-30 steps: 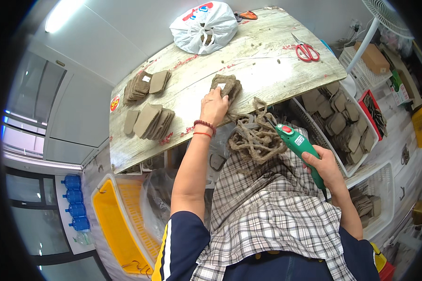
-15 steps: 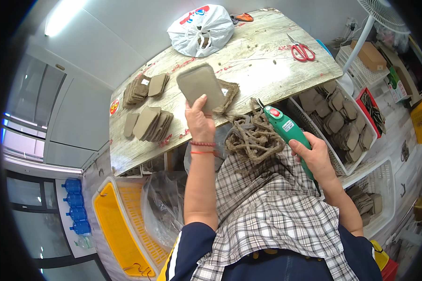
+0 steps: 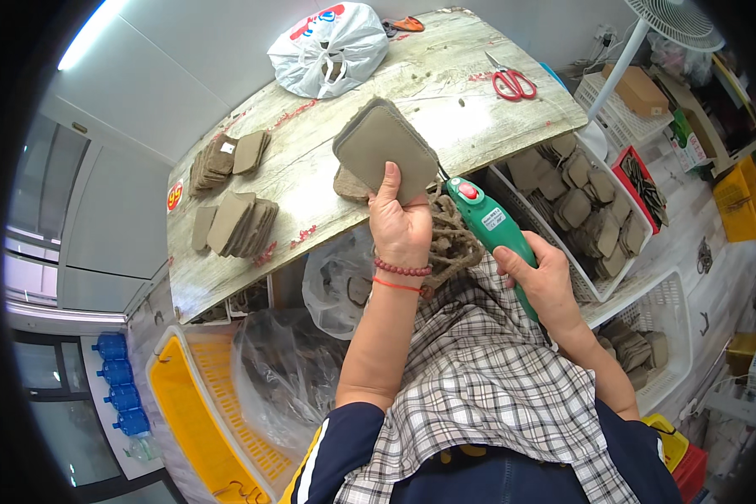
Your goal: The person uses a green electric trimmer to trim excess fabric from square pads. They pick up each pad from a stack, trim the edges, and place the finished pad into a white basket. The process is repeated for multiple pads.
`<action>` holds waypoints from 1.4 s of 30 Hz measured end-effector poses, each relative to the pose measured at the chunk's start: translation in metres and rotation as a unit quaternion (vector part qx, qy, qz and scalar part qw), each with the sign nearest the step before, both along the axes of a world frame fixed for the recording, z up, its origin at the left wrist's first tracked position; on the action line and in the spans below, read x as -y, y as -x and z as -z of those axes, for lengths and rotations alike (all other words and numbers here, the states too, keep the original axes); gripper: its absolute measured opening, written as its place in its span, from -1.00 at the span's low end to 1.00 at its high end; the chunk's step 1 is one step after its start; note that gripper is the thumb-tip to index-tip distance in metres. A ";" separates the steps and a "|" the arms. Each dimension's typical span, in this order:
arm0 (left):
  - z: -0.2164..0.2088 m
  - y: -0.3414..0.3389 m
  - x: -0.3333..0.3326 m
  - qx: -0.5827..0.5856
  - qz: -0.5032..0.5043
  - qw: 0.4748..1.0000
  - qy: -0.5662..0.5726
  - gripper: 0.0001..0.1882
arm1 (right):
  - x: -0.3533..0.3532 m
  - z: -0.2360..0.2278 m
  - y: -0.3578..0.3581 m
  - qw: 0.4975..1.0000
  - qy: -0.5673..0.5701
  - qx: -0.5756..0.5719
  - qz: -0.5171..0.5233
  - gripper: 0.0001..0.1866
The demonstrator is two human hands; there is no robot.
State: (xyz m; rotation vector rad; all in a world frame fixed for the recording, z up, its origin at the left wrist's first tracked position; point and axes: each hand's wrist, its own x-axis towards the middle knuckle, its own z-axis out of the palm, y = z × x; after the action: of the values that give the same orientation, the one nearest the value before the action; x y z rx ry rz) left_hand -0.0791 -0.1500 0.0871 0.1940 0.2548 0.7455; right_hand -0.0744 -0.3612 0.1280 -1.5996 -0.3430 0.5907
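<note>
My left hand point(image 3: 401, 223) grips a taupe pad point(image 3: 392, 149) with rounded corners and a fuzzy edge, thumb on its face. In my right hand point(image 3: 539, 273) is a green handheld electric cutter point(image 3: 485, 212) with a red button. Its thin dark tip reaches the pad's right edge; whether they touch I cannot tell. Below the pad, a tangle of fuzzy brown strips point(image 3: 454, 244) lies over my lap, partly hidden by my left hand. Another fuzzy brown piece point(image 3: 350, 183) shows behind the held pad at the table's edge.
Stacks of pads point(image 3: 237, 223) sit at the left of the table point(image 3: 311, 134). Red-handled scissors point(image 3: 512, 84) and a tied white plastic bag point(image 3: 329, 52) lie farther back. A white crate point(image 3: 601, 290) of pads stands at right, a yellow bin point(image 3: 195, 412) at lower left.
My left hand has moved the pad rightward, up against the cutter's tip, and turned it somewhat. The view has shifted, so the table appears farther left. Both hands keep their holds.
</note>
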 end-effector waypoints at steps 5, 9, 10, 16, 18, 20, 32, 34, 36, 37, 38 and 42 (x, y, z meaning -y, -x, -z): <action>-0.001 0.002 0.013 -0.021 0.006 0.999 -0.030 -0.62 | 0.000 -0.008 -0.002 1.000 0.001 0.005 0.000 -0.64; 0.000 0.007 0.022 -0.023 0.041 0.997 -0.057 -0.63 | 0.000 -0.009 -0.005 1.000 0.005 0.011 0.013 -0.65; 0.001 0.008 0.024 -0.028 0.050 0.997 -0.055 -0.64 | 0.000 -0.010 -0.005 1.000 0.006 0.011 0.016 -0.65; 0.004 0.016 0.039 -0.056 0.086 0.993 -0.063 -0.66 | -0.002 -0.017 -0.012 0.999 0.002 0.020 0.028 -0.66; 0.008 0.019 0.042 -0.051 0.104 0.991 -0.066 -0.66 | -0.002 -0.018 -0.014 0.999 -0.002 0.014 0.030 -0.66; 0.009 0.023 0.044 -0.052 0.122 0.989 -0.072 -0.66 | -0.001 -0.020 -0.017 1.000 -0.003 0.012 0.029 -0.66; 0.011 0.041 -0.010 -0.113 0.260 0.935 -0.215 -0.68 | 0.034 -0.028 -0.038 0.998 0.023 -0.024 -0.051 -0.58; 0.006 0.042 -0.024 -0.142 0.291 0.915 -0.239 -0.65 | 0.040 -0.027 -0.041 0.996 0.039 -0.010 -0.074 -0.57; 0.003 0.044 -0.037 -0.170 0.319 0.894 -0.265 -0.65 | 0.043 -0.028 -0.041 0.995 0.054 0.005 -0.080 -0.60; 0.001 0.045 -0.042 -0.185 0.322 0.884 -0.284 -0.62 | 0.045 -0.028 -0.041 0.995 0.062 0.012 -0.083 -0.61; -0.001 0.046 -0.045 -0.187 0.328 0.879 -0.291 -0.60 | 0.046 -0.026 -0.041 0.993 0.073 0.021 -0.086 -0.61; -0.005 0.049 -0.049 -0.192 0.351 0.862 -0.311 -0.55 | 0.046 -0.023 -0.036 0.990 0.095 0.062 -0.084 -0.61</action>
State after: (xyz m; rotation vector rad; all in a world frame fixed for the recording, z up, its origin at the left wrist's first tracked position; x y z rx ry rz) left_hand -0.1278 -0.1010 0.0919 1.0048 0.2880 0.0223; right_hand -0.0383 -0.4076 0.1512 -1.8062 -0.5312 0.6700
